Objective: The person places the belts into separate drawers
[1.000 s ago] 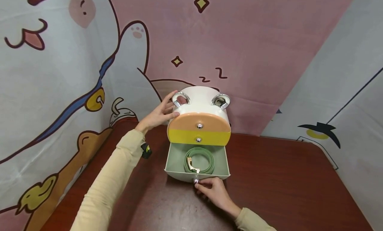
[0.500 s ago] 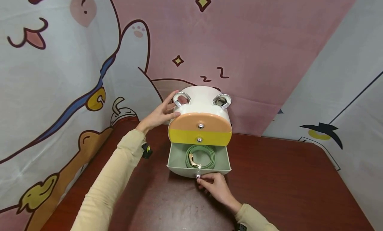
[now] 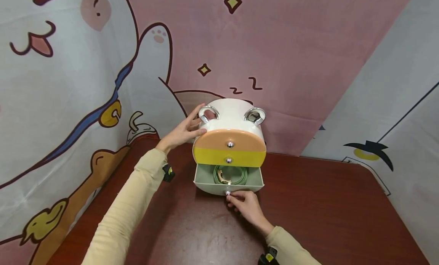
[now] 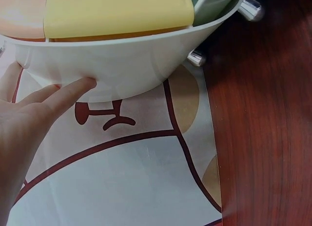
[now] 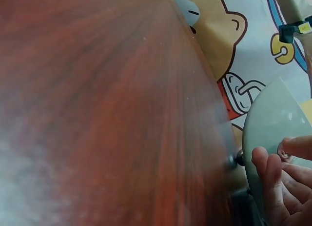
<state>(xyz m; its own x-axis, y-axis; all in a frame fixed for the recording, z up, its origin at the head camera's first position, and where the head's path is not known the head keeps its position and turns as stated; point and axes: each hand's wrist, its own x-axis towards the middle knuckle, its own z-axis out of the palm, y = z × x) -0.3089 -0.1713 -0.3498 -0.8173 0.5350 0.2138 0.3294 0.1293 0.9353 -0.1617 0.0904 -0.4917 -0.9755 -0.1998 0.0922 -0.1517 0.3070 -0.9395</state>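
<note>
A small rounded drawer box [image 3: 229,116] stands on the table, white-shelled, with silver rings on top. Its orange drawer [image 3: 212,140] and yellow drawer [image 3: 209,156] are closed; the pale green bottom drawer [image 3: 205,187] is pulled partway out. Inside that drawer lies a coiled green belt [image 3: 244,176] with a gold buckle. My right hand [image 3: 249,208] pinches the round silver knob [image 3: 228,193] of the green drawer between thumb and fingers. My left hand [image 3: 181,134] rests on the box's left side with fingers spread; in the left wrist view its fingertips touch the white shell [image 4: 126,65].
The dark red wooden table [image 3: 319,207] extends on both sides and in front. A cloth backdrop [image 3: 291,59] with cartoon drawings hangs right behind the box and along the left. Small silver feet [image 4: 196,57] hold the box up.
My right hand has pushed the green drawer inward, away from me, so less of the belt shows. The left hand has stayed in place on the box.
</note>
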